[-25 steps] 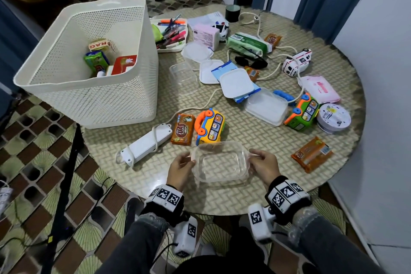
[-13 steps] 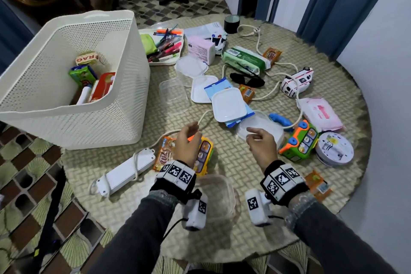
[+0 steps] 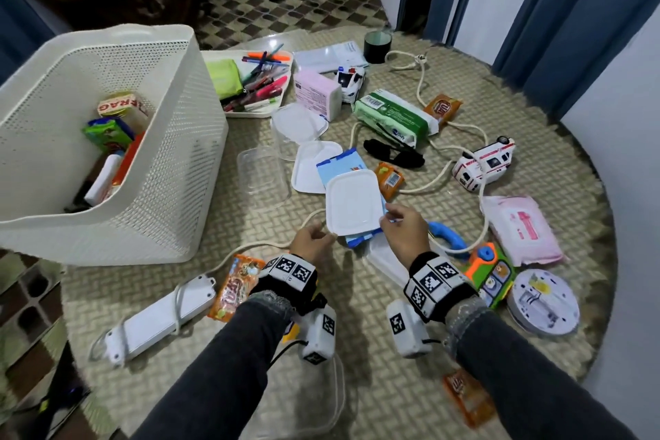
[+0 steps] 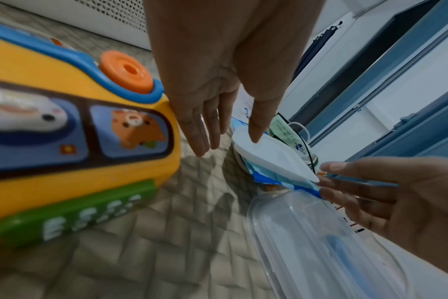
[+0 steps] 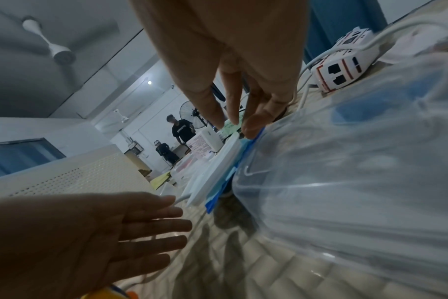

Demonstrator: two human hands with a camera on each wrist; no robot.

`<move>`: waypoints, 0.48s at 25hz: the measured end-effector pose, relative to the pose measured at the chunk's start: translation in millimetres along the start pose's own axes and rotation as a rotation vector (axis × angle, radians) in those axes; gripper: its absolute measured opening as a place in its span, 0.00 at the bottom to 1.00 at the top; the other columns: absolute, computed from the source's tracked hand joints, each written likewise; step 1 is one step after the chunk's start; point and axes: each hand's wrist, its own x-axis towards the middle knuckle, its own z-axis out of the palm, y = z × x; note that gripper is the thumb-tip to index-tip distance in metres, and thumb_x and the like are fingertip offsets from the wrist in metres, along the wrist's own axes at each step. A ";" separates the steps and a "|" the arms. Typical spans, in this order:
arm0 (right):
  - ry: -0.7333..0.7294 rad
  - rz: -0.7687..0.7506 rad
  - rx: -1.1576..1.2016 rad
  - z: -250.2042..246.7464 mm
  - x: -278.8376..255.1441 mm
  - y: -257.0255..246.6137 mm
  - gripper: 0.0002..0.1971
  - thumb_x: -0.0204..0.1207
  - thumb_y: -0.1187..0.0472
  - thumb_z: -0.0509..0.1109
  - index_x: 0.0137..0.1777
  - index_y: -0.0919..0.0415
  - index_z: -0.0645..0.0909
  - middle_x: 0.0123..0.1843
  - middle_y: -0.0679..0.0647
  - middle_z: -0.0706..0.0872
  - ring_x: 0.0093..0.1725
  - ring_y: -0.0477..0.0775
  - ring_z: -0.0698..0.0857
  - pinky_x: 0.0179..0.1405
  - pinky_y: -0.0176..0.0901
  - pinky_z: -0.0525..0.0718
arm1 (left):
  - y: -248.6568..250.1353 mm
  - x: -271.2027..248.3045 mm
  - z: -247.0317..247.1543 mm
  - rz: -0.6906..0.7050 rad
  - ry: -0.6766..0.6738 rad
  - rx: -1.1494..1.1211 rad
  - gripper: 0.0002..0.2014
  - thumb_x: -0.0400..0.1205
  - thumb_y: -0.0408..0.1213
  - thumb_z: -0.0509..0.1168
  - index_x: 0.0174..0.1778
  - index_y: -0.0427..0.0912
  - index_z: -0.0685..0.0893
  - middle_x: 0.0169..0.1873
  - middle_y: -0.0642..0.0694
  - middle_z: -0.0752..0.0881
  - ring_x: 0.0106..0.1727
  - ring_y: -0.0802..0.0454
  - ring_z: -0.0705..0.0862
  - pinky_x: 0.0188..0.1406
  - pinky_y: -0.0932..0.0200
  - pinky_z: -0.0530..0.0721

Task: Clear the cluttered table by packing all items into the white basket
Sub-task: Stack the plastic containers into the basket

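Observation:
The white basket (image 3: 171, 168) stands at the table's left with several packets inside. A white lid (image 3: 351, 204) (image 4: 271, 155) (image 5: 218, 161) lies on a blue packet (image 3: 343, 162) (image 4: 269, 178) mid-table. My left hand (image 3: 314, 239) (image 4: 228, 139) is at the lid's near left corner, fingers straight, thumb tip on its edge. My right hand (image 3: 391, 221) (image 4: 322, 176) (image 5: 235, 125) pinches the lid's near right corner between thumb and fingertips. A clear container (image 3: 385, 264) (image 5: 358, 182) lies under my right wrist. Another clear container (image 3: 321, 400) sits at the front edge, under my forearms.
A yellow toy phone (image 4: 77, 141) lies under my left wrist. Nearby lie a power strip (image 3: 157, 321), a snack packet (image 3: 235, 287), a green toy phone (image 3: 494, 275), a round white disc (image 3: 543, 300), pink wipes (image 3: 521, 229), a toy ambulance (image 3: 485, 162) and a pen tray (image 3: 257, 82).
Both hands let go of the clear container at the front edge and moved forward to the white lid. My head moved forward with them.

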 end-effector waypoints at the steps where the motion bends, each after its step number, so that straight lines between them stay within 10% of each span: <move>1: -0.004 -0.010 -0.027 0.3 2.2 0.5 0.15 0.78 0.70 0.67 0.64 0.74 0.80 0.59 0.67 0.86 0.60 0.64 0.83 0.55 0.41 0.75 | 1.1 1.5 2.4 0.007 -0.006 0.016 0.21 0.82 0.34 0.66 0.69 0.28 0.76 0.54 0.33 0.85 0.48 0.49 0.80 0.39 0.61 0.78; 12: 0.026 0.122 0.152 3.2 0.2 -0.4 0.13 0.76 0.66 0.72 0.59 0.69 0.79 0.46 0.59 0.84 0.46 0.55 0.83 0.48 0.45 0.81 | 12.4 -16.9 3.6 0.077 0.094 -0.254 0.10 0.81 0.32 0.68 0.56 0.34 0.77 0.46 0.40 0.84 0.43 0.49 0.85 0.34 0.65 0.85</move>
